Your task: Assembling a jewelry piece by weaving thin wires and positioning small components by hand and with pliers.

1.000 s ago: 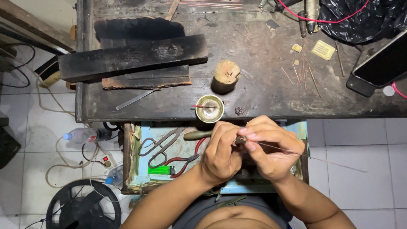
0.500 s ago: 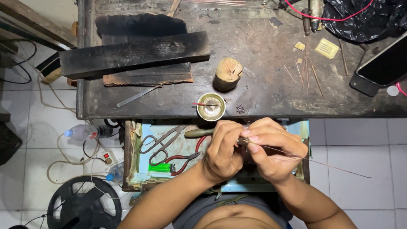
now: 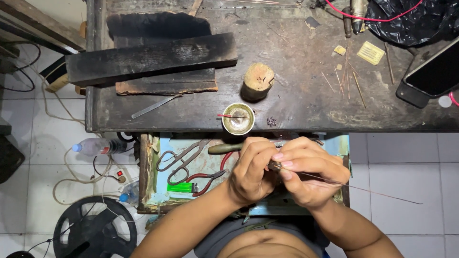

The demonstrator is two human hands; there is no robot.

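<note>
head view: clear plastic bottle (image 3: 98, 146) on the tiled floor at left, then scissors (image 3: 180, 155) and a green lighter (image 3: 180, 188) in the open drawer (image 3: 146, 177). left hand (image 3: 251, 172) and right hand (image 3: 308, 174) meet over it - fingertips pinched on a small dark piece (image 3: 274, 166) and a thin wire (image 3: 363, 188) trailing right. small metal cup (image 3: 238, 119) on the worn dark bench (image 3: 306, 102) just above.

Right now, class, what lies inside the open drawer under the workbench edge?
Scissors, red-handled pliers and a green lighter lie in the drawer. Both hands cover its right half, so anything there is hidden.
</note>
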